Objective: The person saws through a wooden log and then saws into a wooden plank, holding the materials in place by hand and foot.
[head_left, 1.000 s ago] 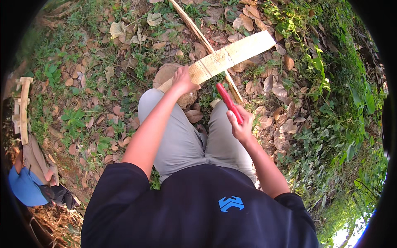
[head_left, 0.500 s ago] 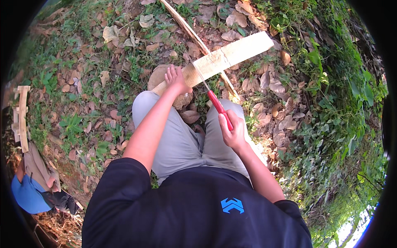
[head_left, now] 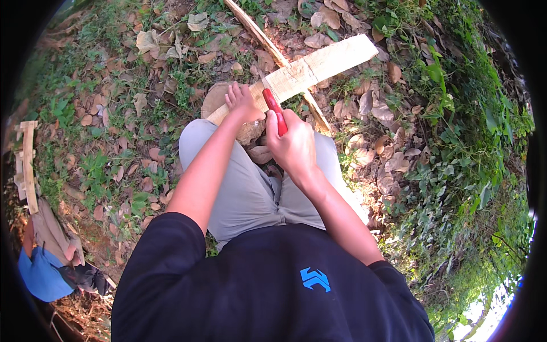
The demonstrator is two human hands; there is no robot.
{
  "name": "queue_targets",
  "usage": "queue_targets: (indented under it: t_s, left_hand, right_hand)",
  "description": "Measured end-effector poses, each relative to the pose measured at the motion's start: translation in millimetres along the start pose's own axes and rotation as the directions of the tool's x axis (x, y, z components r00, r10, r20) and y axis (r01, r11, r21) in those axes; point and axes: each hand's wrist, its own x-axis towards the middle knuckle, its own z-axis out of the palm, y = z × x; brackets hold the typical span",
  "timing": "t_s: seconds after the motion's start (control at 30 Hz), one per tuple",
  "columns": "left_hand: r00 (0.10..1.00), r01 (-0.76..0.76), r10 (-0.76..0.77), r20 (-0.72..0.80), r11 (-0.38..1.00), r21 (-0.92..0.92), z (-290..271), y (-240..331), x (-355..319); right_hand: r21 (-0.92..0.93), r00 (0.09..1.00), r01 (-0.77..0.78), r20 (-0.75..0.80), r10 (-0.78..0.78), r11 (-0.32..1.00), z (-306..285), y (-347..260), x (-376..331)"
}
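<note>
A pale wooden plank (head_left: 319,65) lies slanted across a round wooden block (head_left: 214,100) in front of my knees. My left hand (head_left: 242,104) presses on the plank's near end, its fingers spread out. Wrapped round the red handle of a thin-bladed hand saw (head_left: 272,102) is my right hand (head_left: 293,142). The saw's narrow blade lies across the plank, just right of my left hand; its tip reaches the far edge. Beneath the plank, a long thin wooden strip (head_left: 256,33) crosses it on the ground.
Dry leaves (head_left: 393,165) and low green plants cover the ground around me. Thick greenery (head_left: 456,148) stands along the right. At the far left is another person in blue (head_left: 44,276), with some pale boards (head_left: 28,165) close by.
My right hand has pushed the saw forward and left, bringing its handle up to the plank's near edge. My left hand stays on the plank.
</note>
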Motion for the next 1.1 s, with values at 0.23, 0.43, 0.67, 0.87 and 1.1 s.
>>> queue_targets:
  t_s: [0.23, 0.43, 0.67, 0.87, 1.1]
  left_hand:
    - [0.999, -0.053, 0.054, -0.003, 0.993, 0.108, 5, 3, -27]
    - [0.997, -0.011, 0.004, 0.075, 0.996, 0.091, -11, 12, -23]
    - [0.999, -0.020, 0.018, 0.029, 0.996, 0.088, -8, 10, -14]
    - [0.960, -0.205, 0.254, 0.117, 0.924, -0.323, -57, -34, -26]
    - [0.933, -0.257, 0.016, -0.360, 0.728, -0.635, -96, -133, -63]
  right_hand:
    - [0.076, 0.995, 0.087, -0.055, -0.083, 0.993, -19, 62, -44]
    - [0.208, 0.991, 0.117, -0.083, -0.101, 0.971, -3, 106, -54]
    - [0.476, 0.998, 0.048, -0.060, -0.022, 0.878, 13, 172, -54]
    - [0.357, 0.989, 0.140, -0.100, -0.111, 0.923, 24, 148, -57]
    - [0.363, 0.994, 0.112, -0.042, -0.104, 0.925, 11, 155, -44]
